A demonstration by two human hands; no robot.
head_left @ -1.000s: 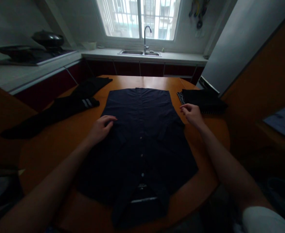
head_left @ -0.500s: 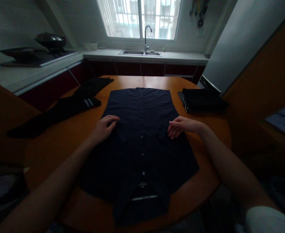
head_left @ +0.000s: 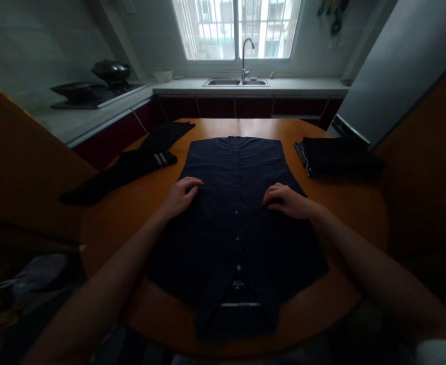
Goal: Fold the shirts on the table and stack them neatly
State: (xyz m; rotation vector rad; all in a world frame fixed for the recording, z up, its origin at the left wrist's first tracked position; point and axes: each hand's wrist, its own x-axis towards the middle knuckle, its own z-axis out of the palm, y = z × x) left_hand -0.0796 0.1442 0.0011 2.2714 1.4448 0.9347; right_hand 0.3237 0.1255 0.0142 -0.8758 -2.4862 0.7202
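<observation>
A dark navy button-up shirt (head_left: pixel 232 172) lies spread face up, its collar (head_left: pixel 238 329) towards me and its hem at the far end. Pale buttons run down its middle. My left hand (head_left: pixel 183 195) rests on the shirt's left side, fingers stretched out and thumb a little apart, holding nothing that I can see. On the right side, my right hand (head_left: pixel 284 200) lies palm down on the cloth with its fingers loosely bent and the thumb apart. No cloth shows pinched in either hand.
The shirt lies on a round wooden table (head_left: pixel 344 218). Black trousers or a similar garment with pale stripes (head_left: pixel 132 165) lies at the left, and a folded stack of dark clothes (head_left: pixel 337 157) at the right. Behind are a sink (head_left: pixel 223 82), a stove (head_left: pixel 101 96) and a fridge (head_left: pixel 390 71).
My right hand has turned palm down and settled onto the shirt. My left hand stays at the left side. The whole view has shifted, so everything appears further right.
</observation>
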